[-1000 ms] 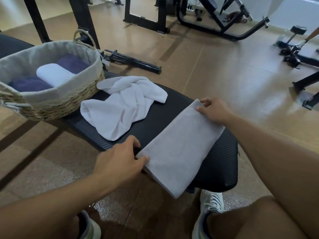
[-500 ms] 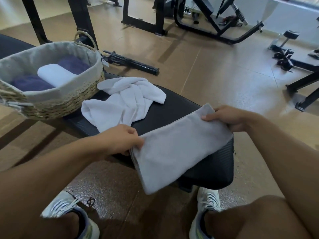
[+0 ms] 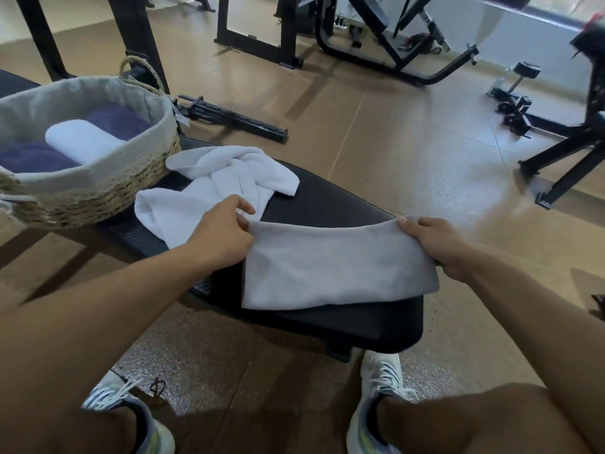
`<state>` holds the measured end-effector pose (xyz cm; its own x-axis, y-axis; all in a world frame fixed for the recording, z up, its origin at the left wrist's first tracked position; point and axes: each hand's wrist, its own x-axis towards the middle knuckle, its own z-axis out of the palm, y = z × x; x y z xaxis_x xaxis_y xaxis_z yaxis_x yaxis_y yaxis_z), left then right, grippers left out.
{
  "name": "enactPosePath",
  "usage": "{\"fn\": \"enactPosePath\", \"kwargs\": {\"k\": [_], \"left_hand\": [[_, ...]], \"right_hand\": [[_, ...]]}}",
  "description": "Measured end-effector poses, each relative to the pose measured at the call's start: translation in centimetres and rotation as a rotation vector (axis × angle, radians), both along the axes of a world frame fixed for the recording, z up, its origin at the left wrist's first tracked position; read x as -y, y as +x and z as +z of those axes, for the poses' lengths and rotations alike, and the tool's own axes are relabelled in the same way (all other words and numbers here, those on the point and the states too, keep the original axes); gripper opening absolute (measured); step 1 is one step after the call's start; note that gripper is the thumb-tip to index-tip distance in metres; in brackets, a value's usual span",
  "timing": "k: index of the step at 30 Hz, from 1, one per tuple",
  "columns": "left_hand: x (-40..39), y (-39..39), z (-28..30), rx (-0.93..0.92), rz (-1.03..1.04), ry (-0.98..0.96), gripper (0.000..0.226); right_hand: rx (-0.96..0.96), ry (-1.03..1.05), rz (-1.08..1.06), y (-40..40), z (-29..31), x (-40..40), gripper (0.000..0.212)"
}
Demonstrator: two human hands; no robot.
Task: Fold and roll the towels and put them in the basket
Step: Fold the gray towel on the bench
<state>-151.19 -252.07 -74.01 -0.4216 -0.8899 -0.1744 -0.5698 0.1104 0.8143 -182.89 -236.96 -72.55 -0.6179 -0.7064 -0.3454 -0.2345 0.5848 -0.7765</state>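
A folded grey towel (image 3: 334,267) lies crosswise on the near end of a black padded bench (image 3: 327,198). My left hand (image 3: 222,234) pinches its far left corner and my right hand (image 3: 435,244) grips its far right corner. A crumpled white towel (image 3: 209,188) lies on the bench just beyond my left hand. At the left, a woven basket (image 3: 98,191) with a cloth lining stands on the bench. It holds a rolled white towel (image 3: 82,142) between dark purple towels (image 3: 114,119).
Black gym machine frames (image 3: 376,37) stand on the tan floor beyond the bench, and a black bar (image 3: 235,119) lies on the floor behind the basket. More equipment (image 3: 563,149) is at the right. My knees and white shoes (image 3: 379,398) are below the bench end.
Both hands have turned the grey towel from a diagonal lie to crosswise on the bench end. My left hand moved up and away, toward the white towel; my right hand moved right.
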Motion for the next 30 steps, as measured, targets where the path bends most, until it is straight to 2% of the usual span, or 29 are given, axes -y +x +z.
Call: {"fn": "enactPosePath", "kwargs": {"k": [3, 4, 5, 7, 9, 12, 14, 18, 23, 25, 26, 28, 30], "left_hand": [[-1.2, -0.8, 0.8, 0.429, -0.168, -0.455, 0.061], [-1.7, -1.2, 1.0, 0.479, -0.197, -0.604, 0.065], [-2.2, -1.6, 1.1, 0.44, -0.223, -0.703, 0.065], [-3.5, -2.6, 0.6, 0.27, -0.327, -0.771, 0.057], [-4.7, -3.6, -0.6, 0.276, -0.463, -0.728, 0.054], [-5.4, -3.9, -2.9, 0.587, -0.595, -0.504, 0.089], [-5.6, -3.7, -3.9, 0.678, -0.617, -0.478, 0.104], [-5.5, -4.0, -4.4, 0.687, -0.602, -0.478, 0.115], [-5.5, -4.1, -4.0, 0.654, -0.606, -0.404, 0.114], [-5.0, -4.2, -3.0, 0.547, -0.587, -0.307, 0.102], [-4.6, -4.2, -2.1, 0.434, -0.542, -0.243, 0.091], [-3.4, -3.7, -0.5, 0.152, -0.333, -0.101, 0.064], [-1.9, -2.7, 1.0, -0.053, -0.045, 0.028, 0.036]], "right_hand": [[-0.045, 0.056, 0.042, -0.4, 0.0, -0.3, 0.028], [-0.062, 0.096, 0.068, -0.6, -0.2, -0.5, 0.027], [-0.072, 0.135, 0.085, -0.7, -0.3, -0.7, 0.027], [-0.075, 0.174, 0.089, -1.0, -0.5, -0.9, 0.029], [-0.082, 0.179, 0.082, -1.1, -0.5, -0.9, 0.028], [-0.088, 0.169, 0.065, -1.1, -0.3, -0.8, 0.026], [-0.095, 0.153, 0.046, -0.9, -0.2, -0.8, 0.028], [-0.081, 0.041, 0.022, 0.1, 1.2, -0.5, 0.029], [0.188, -0.117, 0.043, 3.7, 5.3, 0.5, 0.024], [0.161, -0.143, 0.112, 5.6, 6.0, 1.4, 0.025], [0.127, -0.144, 0.151, 6.7, 6.1, 2.0, 0.026], [0.072, -0.138, 0.22, 9.1, 5.8, 3.3, 0.025], [0.042, -0.116, 0.271, 11.5, 5.2, 4.5, 0.022]]}}
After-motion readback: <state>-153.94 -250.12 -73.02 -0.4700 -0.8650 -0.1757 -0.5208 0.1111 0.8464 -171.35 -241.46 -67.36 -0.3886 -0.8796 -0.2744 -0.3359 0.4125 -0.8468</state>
